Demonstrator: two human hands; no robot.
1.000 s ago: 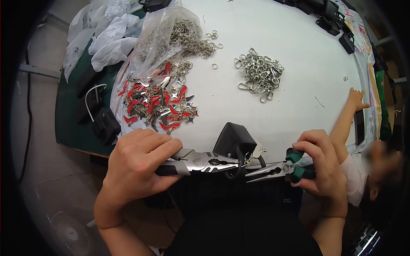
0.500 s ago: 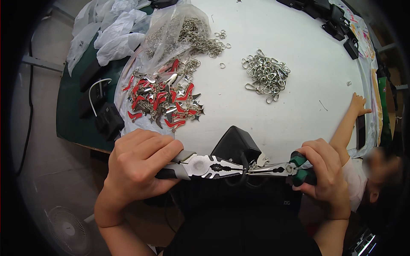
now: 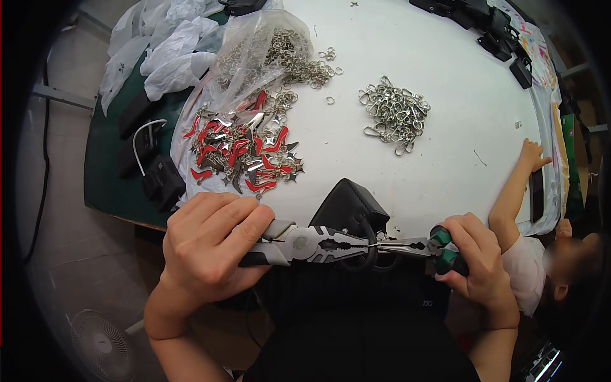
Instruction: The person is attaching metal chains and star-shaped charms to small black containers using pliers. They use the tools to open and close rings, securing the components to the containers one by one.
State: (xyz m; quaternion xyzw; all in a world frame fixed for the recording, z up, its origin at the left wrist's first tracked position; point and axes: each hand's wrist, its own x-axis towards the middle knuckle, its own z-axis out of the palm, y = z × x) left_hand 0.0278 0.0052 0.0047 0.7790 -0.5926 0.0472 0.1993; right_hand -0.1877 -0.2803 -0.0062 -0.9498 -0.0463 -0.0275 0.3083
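My left hand (image 3: pixel 213 245) is closed round the grey and black handles of a pair of combination pliers (image 3: pixel 309 244). Green-handled needle-nose pliers (image 3: pixel 414 246) are gripped in my right hand (image 3: pixel 474 251). The two sets of jaws meet tip to tip in front of a black box (image 3: pixel 347 207) at the near table edge, where a black cable loop (image 3: pixel 369 242) crosses them. A small bit of metal seems to sit between the tips, too small to name. Left of the box lies a heap of red high-heel shoe charms (image 3: pixel 238 149) mixed with silver stars and chains.
Silver snap hooks (image 3: pixel 396 114) are piled mid-table. Behind the charms, a clear plastic bag (image 3: pixel 245 57) spills metal rings and links (image 3: pixel 312 70). Black devices (image 3: pixel 503 38) line the far right edge. Another person's arm (image 3: pixel 512 191) rests on the table at right. A fan (image 3: pixel 102 340) stands lower left.
The combination pliers have shifted slightly right and up, and the needle-nose jaws look closer together. A silver charm that showed beside the black box is now mostly hidden.
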